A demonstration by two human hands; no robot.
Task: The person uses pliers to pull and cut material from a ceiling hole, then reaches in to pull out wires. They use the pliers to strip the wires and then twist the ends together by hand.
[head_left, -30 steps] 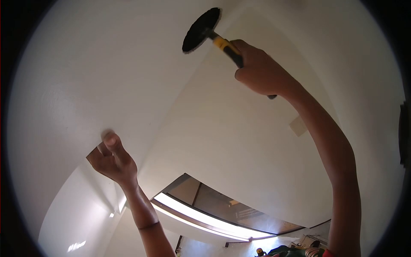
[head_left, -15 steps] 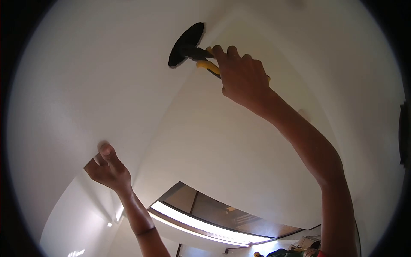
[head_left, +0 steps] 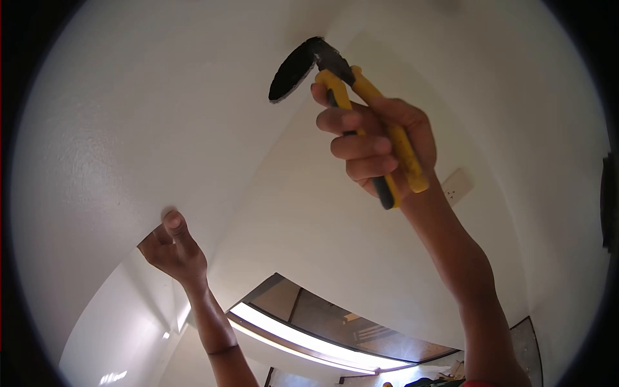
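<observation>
A pair of pliers (head_left: 401, 147) with yellow-and-black handles is gripped in my right hand (head_left: 367, 145), palm side toward me. Its dark jaws touch the upper right rim of a black oval hole (head_left: 293, 72) cut in a white panel (head_left: 129, 148); the jaw tips are hard to make out against the dark. Lower left, my left hand (head_left: 173, 251) clasps the panel's edge, thumb pressed on the near face. The other fingers go partly out of sight behind that edge.
Below, a lit tube lamp (head_left: 309, 342) runs along a rectangular opening (head_left: 348, 319) framed in dark trim. A white socket plate (head_left: 456, 187) is on the wall behind my right forearm. A dark object (head_left: 607, 203) stands at the far right edge.
My right hand has turned from back-of-hand to palm side, swinging the plier handles downward, with the jaws now at the hole's upper right rim. The left hand still holds the panel edge.
</observation>
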